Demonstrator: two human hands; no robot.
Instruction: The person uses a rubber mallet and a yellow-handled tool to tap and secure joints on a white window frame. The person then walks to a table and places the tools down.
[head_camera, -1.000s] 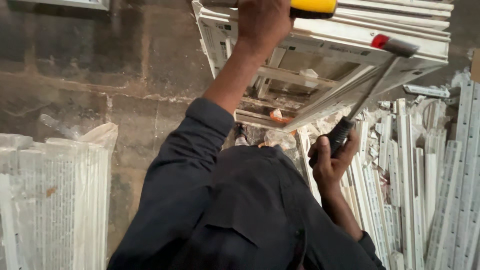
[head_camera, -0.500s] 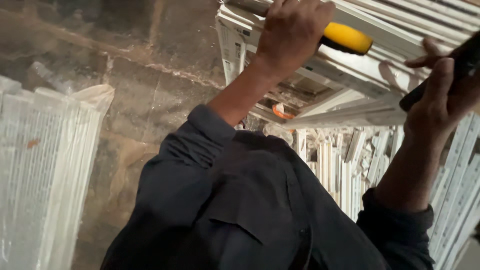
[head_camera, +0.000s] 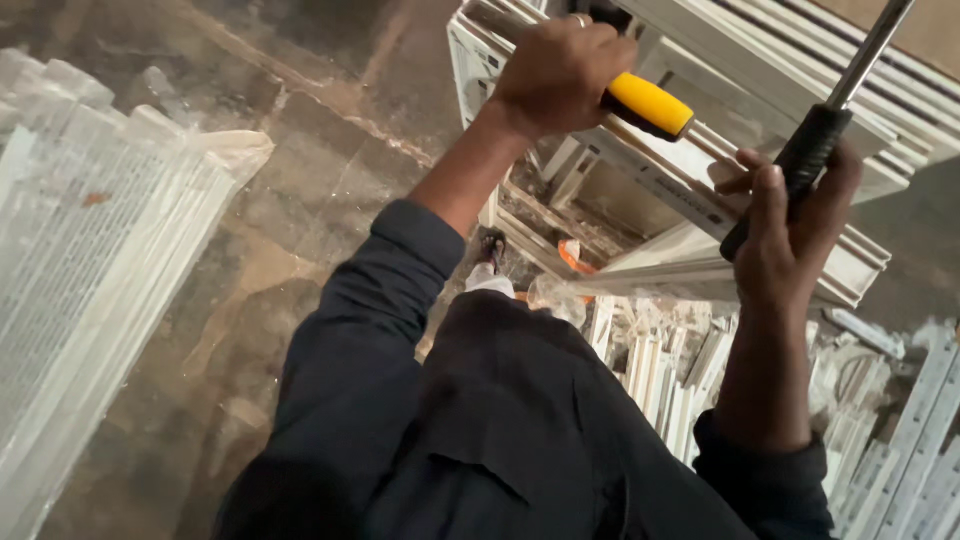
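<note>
White window frame (head_camera: 700, 190), a rectangle of hollow plastic profiles, stands propped on edge over a heap of offcuts; it serves as the landmark for all positions given here. Its long rails run from upper left to lower right, and its open face tilts toward the person.

Yellow-handled tool (head_camera: 648, 104): lies along the frame's upper rail, long axis parallel to that rail, yellow butt pointing to the lower right. Its working end is hidden under the left hand (head_camera: 558, 72), so the tip cannot be identified. The left grip is pressed together around the dark fore-part of the handle, knuckles up.

Hammer (head_camera: 800, 160): just right of the frame's near rail, black sleeve low, bright metal shaft rising to the upper right and out of view; the head is not visible. The right hand (head_camera: 790, 235) holds a closed grip around the black sleeve, thumb along it.

Risks, as judged from this arrangement: a blow landing off the yellow butt could hit the left knuckles, which sit close to the striking line; a glancing blow could crack or dent the thin plastic rail; the propped frame could slide on the loose offcuts (head_camera: 660, 370) below it.

Surroundings: stacked white profiles (head_camera: 90, 260) wrapped in clear film lie well left of the frame; bare concrete floor (head_camera: 330, 160) lies between them.
</note>
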